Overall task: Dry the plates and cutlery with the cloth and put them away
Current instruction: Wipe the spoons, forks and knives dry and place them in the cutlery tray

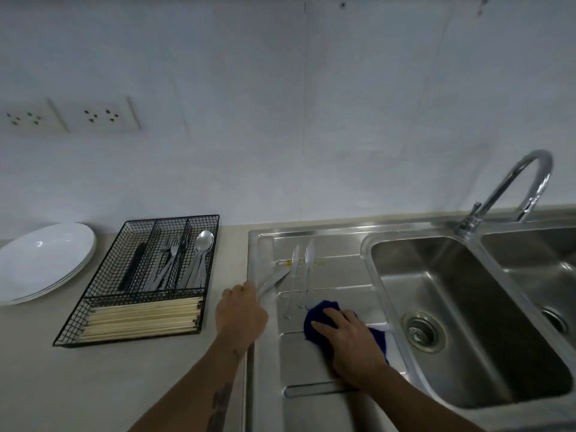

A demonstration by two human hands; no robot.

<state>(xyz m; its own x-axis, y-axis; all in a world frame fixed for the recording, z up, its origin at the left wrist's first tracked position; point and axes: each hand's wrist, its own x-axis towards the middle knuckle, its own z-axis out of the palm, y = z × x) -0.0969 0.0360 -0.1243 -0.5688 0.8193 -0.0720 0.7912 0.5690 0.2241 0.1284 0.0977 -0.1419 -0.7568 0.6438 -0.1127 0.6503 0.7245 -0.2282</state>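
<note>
right hand (349, 341): fingers spread flat, pressing blue cloth (324, 310) onto steel draining board (311, 363). left hand (241, 313): fingers curled round handle of a metal utensil (274, 280) lying on the board. two clear plastic utensils (300, 275) just beyond the cloth. black wire cutlery tray (103, 310) left on counter, holding chopsticks (143, 319), forks (166, 263), spoons (201, 257). stacked white plates (43, 260) farthest left. sink basin (467, 307), tap (511, 188) right.

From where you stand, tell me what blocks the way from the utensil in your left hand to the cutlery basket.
Nothing visible does. The left hand holds the utensil at the drainboard's left edge; only bare counter lies between it and the basket.
</note>
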